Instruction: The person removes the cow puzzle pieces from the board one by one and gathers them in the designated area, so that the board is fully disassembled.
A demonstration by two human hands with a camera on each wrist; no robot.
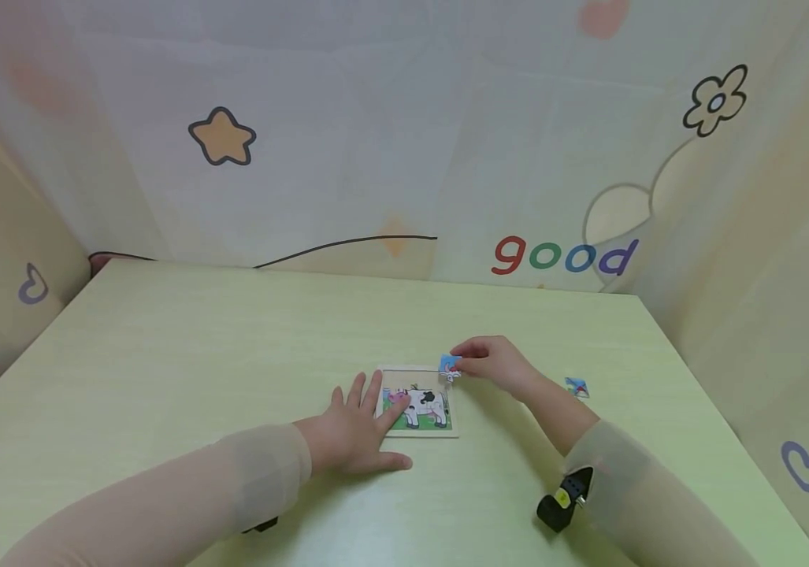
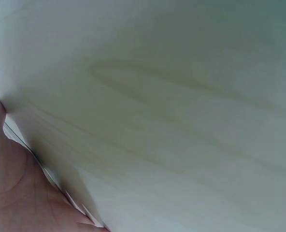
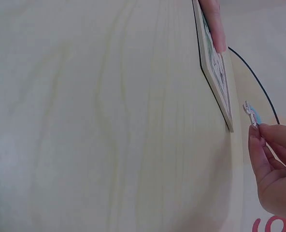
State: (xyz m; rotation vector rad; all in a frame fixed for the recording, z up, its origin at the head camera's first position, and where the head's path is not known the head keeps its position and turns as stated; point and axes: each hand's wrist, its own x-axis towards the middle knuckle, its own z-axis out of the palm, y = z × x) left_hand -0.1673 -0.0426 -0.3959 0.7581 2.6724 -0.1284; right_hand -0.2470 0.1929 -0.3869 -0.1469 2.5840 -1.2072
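A small wooden puzzle board [image 1: 417, 434] with a cow picture lies on the table, its upper part showing bare backing. My left hand [image 1: 356, 433] rests flat with spread fingers over the board's left side, one fingertip on the cow. Between thumb and fingers my right hand [image 1: 496, 364] pinches a blue puzzle piece [image 1: 450, 365] above the board's upper right corner. In the right wrist view the held piece [image 3: 251, 115] is seen nearly edge-on, raised over the board [image 3: 215, 72]. The left wrist view shows part of the left hand [image 2: 27, 193] against the table.
Another blue puzzle piece [image 1: 577, 387] lies on the table to the right, beyond the right forearm. The pale wooden table [image 1: 234, 339] reaches back to a printed curtain [image 1: 347, 142] with a star, a flower and the word "good". Curtains also hang at both sides.
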